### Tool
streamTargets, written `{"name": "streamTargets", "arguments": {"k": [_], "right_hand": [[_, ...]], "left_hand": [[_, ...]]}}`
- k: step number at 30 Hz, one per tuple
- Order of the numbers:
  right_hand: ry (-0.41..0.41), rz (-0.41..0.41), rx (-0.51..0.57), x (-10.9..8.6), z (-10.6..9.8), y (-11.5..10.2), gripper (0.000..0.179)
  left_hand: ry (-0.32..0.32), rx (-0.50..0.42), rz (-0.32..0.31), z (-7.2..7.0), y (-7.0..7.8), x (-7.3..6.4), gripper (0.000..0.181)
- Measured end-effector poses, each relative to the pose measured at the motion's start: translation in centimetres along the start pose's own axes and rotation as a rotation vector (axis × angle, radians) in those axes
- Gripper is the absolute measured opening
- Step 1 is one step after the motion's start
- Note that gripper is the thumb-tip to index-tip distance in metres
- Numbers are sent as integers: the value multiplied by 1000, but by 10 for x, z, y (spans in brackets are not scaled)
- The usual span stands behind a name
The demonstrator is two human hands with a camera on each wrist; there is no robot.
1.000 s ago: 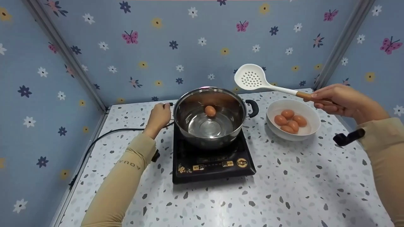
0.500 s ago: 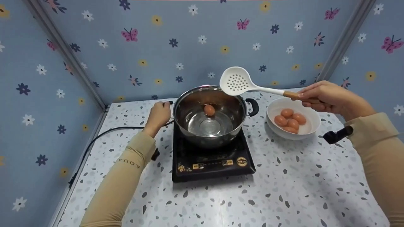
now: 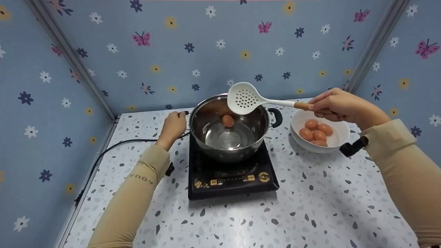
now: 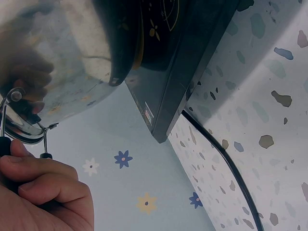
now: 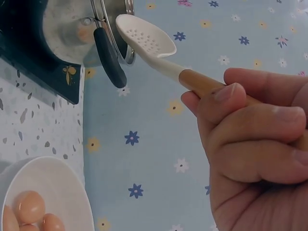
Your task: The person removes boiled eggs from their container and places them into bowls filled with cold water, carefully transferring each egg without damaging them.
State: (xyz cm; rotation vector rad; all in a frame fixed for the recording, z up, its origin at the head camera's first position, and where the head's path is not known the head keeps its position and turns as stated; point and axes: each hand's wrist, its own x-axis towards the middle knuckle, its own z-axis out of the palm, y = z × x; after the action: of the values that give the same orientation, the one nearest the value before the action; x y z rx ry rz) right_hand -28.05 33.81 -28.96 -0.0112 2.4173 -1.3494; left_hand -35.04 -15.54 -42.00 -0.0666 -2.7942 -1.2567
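Observation:
My left hand (image 3: 173, 126) grips the black left handle of a steel pot (image 3: 229, 151); the left wrist view shows the fingers (image 4: 53, 180) curled round that handle. Inside the pot lies one brown egg (image 3: 227, 121), near the back wall. My right hand (image 3: 341, 106) holds a white slotted spoon (image 3: 244, 98) by its wooden handle (image 5: 202, 84). The spoon's perforated head overlaps the pot's back right rim in the head view, with nothing on it. Under the right hand is a white bowl (image 3: 339, 132) with several brown eggs (image 3: 319, 135).
The pot stands on a black induction cooker (image 3: 234, 187), whose cord (image 3: 113, 147) runs off to the left. The pot's right handle (image 3: 276, 117) sticks out toward the bowl. Flower-patterned walls (image 3: 206, 62) enclose the speckled table (image 3: 310, 213) at the back and sides.
My right hand has moved left and slightly down, bringing the empty slotted spoon from above the bowl side to the pot's rim. The left hand stays on the handle.

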Motion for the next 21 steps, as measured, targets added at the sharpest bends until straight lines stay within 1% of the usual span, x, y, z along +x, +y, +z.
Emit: {"name": "streamTargets", "arguments": {"k": [8, 21], "right_hand": [[-1, -2, -97, 10, 14, -3, 47], [2, -13, -145, 22, 32, -5, 46]], "left_hand": [[-1, -14, 7, -1, -1, 0, 38], [-6, -20, 13, -1, -2, 1, 39]]}}
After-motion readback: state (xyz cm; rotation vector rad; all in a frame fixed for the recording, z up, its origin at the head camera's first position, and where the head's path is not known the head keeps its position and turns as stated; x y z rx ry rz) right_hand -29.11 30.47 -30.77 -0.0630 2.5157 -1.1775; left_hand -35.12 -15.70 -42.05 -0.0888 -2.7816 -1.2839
